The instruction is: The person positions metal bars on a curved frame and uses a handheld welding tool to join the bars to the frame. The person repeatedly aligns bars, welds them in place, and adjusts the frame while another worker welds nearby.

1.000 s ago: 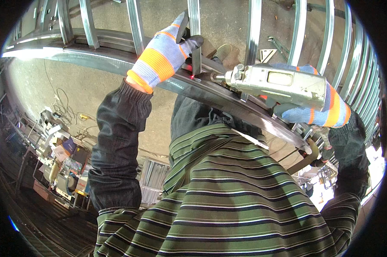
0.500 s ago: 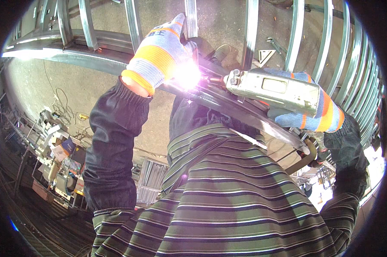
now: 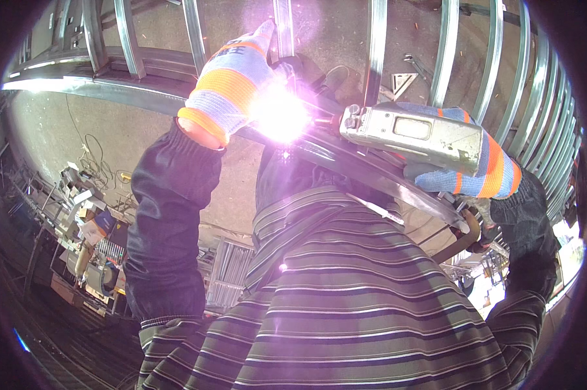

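My right hand [image 3: 501, 166], in a blue, grey and orange knit glove, is closed round a boxy silver welding gun [image 3: 417, 133]. The gun's dark tip points left into a glaring white-violet weld arc [image 3: 280, 117] on a curved metal rail [image 3: 371, 170]. Just left of the arc is my left hand [image 3: 231, 84], in a matching glove. One of its fingers stretches up beside an upright metal bar [image 3: 283, 32]; glare and the glove's back hide the others, so its grip cannot be made out.
Several upright bars [image 3: 446, 52] fan out from the far side to the right. A white triangular square [image 3: 402, 84] and pliers [image 3: 418, 65] lie on the concrete floor. Cables [image 3: 95, 159] and cluttered boxes and parts [image 3: 92, 234] are at the left; metal stock [image 3: 231, 270] is nearby.
The glare at the arc has grown wider and more violet. My left hand and the bars appear slightly further left, while the welding gun stays almost in place.
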Demonstrator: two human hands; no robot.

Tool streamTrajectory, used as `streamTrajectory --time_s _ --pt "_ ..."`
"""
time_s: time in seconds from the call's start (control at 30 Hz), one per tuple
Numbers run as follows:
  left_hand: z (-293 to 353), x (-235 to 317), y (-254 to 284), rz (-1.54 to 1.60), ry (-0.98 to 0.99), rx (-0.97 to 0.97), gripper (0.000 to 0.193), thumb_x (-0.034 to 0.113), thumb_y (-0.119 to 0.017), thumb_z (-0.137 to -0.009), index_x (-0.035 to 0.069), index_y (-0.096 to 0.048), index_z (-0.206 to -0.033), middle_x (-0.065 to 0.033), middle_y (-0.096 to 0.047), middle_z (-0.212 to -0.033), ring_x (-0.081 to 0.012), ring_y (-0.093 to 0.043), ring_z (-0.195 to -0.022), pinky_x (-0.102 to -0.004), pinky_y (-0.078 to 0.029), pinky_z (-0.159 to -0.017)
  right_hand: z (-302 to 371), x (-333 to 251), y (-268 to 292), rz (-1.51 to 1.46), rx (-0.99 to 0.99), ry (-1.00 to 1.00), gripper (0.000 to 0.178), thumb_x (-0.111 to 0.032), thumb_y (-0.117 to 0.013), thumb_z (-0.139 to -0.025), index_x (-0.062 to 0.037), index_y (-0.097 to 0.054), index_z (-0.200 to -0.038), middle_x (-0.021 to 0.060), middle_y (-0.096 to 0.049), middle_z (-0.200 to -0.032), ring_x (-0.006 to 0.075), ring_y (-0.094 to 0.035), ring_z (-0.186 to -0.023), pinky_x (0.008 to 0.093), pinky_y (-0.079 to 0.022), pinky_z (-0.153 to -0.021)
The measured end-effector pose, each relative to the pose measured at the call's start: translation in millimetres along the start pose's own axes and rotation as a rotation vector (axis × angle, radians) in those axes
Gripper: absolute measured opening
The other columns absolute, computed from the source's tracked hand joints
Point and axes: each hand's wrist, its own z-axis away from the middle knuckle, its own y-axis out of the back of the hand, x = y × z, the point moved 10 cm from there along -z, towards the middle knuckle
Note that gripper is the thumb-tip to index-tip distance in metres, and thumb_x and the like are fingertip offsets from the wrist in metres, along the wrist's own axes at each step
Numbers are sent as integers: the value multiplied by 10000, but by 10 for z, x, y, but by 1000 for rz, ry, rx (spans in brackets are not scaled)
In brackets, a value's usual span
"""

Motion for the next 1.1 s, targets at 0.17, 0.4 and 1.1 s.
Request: streamTrajectory --time_s 0.17,0.4,1.1 --pt "-33 -82 -73 -17 33 -36 759 377 -733 -929 28 -434 -1533 -147 -713 -961 -244 -702 -844 -360 -564 -773 0 -60 -7 107 -29 57 737 -77 -878 -813 -23 -518 -1454 116 -656 -1345 175 -623 -1204 356 -499 -1058" --pt "-1 1 -22 61 85 -98 715 352 -710 -929 42 -446 -1516 -176 -692 -1099 -301 -681 -984 -401 -545 -858 81 -48 46 101 24 90 721 -84 -887 -806 -23 -525 -1427 125 -652 -1352 181 -623 -1210 362 -499 -1061" --pt "32 -4 -19 130 56 -69 749 467 -718 -928 22 -486 -1484 -236 -702 -1195 -361 -691 -1085 -422 -543 -954 150 2 26 86 -36 50 741 -34 -836 -845 2 -451 -1477 167 -592 -1444 229 -586 -1307 398 -459 -1123"
